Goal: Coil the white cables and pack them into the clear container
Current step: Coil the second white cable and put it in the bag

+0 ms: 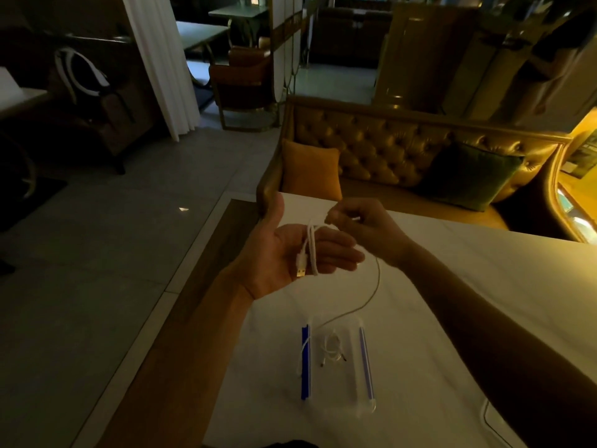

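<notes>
My left hand [290, 253] is held palm up above the table, fingers straight, with a white USB cable [311, 250] wound around them and its plug lying on the palm. My right hand [361, 226] pinches the same cable just past the left fingertips. The loose part of the cable hangs down in a curve to the clear container [350, 379]. This container has blue clips on both long sides and lies on the white table. A small coiled white cable [331, 349] rests inside it. Another white cable end [302, 354] lies along the left blue clip.
The white table [468, 286] has a wooden edge strip on its left. A clear lid corner [497, 421] lies at the lower right. Behind the table stands a tufted gold sofa [387, 147] with an orange and a green cushion. Grey tiled floor spreads to the left.
</notes>
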